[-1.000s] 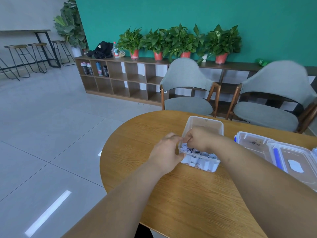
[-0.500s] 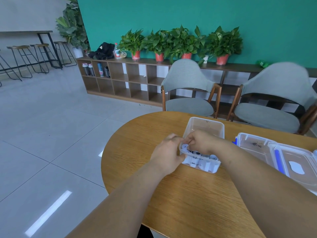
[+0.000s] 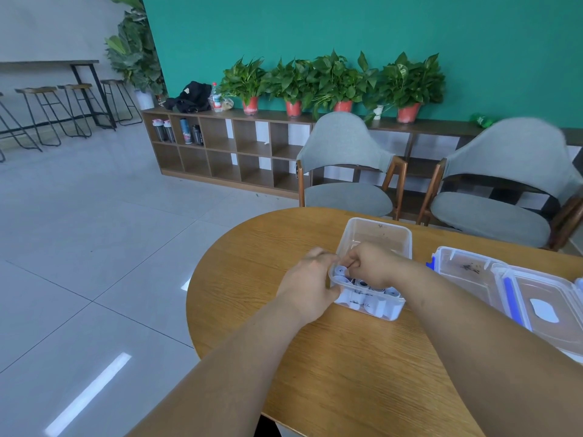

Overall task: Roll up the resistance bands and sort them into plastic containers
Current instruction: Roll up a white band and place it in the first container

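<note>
**Head view: both hands meet at the box's near-left corner**

On the round wooden table the clear container sits straight ahead of the person, its long side running away from them. A second container and a lid lie well apart to the right. A row of rolled bands stands on end along the near wall, open ends up, while the far half of the box shows bare plastic.

The left hand is curled round the outside of the near-left corner and holds the box steady. The right hand reaches in from above, its curled fingers pinching the pale blue roll at the left end of the row (the fingertips are hidden, so I cannot tell how firm the hold is). The two hands are close together, almost touching across the rim.

By my judgement the roll is going upright into that corner, and the right hand, directly over it, is the one to press it down.
</note>
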### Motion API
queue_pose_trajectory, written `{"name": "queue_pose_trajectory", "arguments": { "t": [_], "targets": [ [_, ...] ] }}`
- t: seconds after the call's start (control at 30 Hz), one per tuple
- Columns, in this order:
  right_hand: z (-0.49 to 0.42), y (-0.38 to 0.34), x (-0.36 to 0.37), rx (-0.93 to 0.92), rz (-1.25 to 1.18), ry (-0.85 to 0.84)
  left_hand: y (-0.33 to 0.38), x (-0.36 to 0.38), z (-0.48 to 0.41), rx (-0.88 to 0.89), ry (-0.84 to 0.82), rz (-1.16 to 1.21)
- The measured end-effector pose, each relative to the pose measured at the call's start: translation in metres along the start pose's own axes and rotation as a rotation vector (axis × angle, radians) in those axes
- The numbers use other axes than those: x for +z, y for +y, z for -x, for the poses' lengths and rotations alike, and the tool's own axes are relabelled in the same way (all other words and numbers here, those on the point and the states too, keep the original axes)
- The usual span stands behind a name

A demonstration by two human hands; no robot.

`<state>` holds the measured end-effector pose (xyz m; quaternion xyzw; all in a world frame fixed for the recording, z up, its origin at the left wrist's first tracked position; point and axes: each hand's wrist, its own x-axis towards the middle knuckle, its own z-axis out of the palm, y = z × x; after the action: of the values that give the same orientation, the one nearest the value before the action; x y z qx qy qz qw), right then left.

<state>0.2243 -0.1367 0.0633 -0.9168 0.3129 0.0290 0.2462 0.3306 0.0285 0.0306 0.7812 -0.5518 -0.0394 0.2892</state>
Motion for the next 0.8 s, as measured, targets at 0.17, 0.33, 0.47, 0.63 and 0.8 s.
{"name": "queue_pose_trajectory", "arguments": {
  "t": [0.17, 0.33, 0.47, 0.63, 0.8],
  "targets": [
    [0.000, 0.002, 0.000, -0.006, 0.023, -0.003, 0.002, -0.002, 0.001, 0.001, -0.010, -0.018],
    [0.002, 0.002, -0.004, 0.025, 0.050, 0.033, 0.005, -0.007, 0.003, 0.005, -0.016, -0.037],
    [0.009, 0.001, -0.011, 0.057, 0.112, 0.073, 0.010, -0.012, 0.004, 0.037, 0.009, -0.073],
    [0.032, -0.002, -0.025, 0.060, 0.131, 0.108, 0.027, -0.022, 0.009, 0.079, 0.038, -0.102],
    [0.069, -0.002, -0.041, 0.046, 0.187, 0.162, 0.054, -0.025, 0.016, 0.143, 0.038, -0.123]
  ]
}}
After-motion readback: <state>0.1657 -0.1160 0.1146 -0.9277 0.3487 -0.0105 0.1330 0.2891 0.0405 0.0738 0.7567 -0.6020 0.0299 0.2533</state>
